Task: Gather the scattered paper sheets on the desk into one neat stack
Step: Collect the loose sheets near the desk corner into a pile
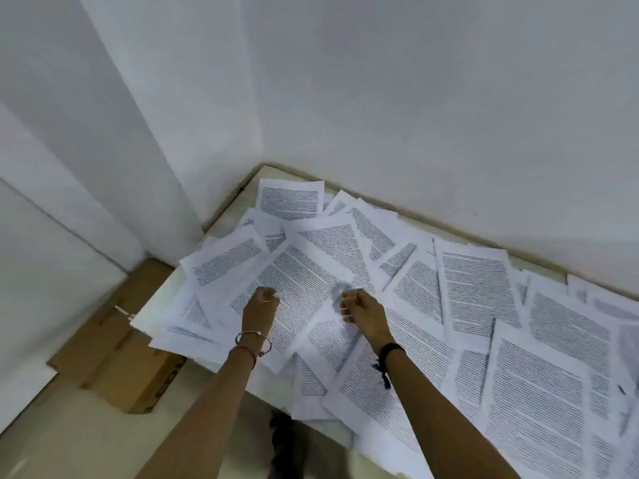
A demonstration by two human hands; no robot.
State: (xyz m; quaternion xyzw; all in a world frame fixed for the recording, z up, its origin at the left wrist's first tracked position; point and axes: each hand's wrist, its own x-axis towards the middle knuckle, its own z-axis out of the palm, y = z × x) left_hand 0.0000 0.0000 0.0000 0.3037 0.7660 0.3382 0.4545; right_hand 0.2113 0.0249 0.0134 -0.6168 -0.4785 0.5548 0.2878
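Several printed paper sheets lie scattered and overlapping across the white desk, some hanging over its near edge. My left hand, with a thin bangle on the wrist, sits with curled fingers on a large tilted sheet in the middle of the pile, and nothing shows in its grip. My right hand, with a dark band on the wrist, has its fingers curled at a blurred, lifted corner of a sheet and seems to pinch it.
The desk stands in a corner, with white walls close behind and to the left. Flattened brown cardboard lies on the floor left of the desk. A dark object shows under the desk's near edge.
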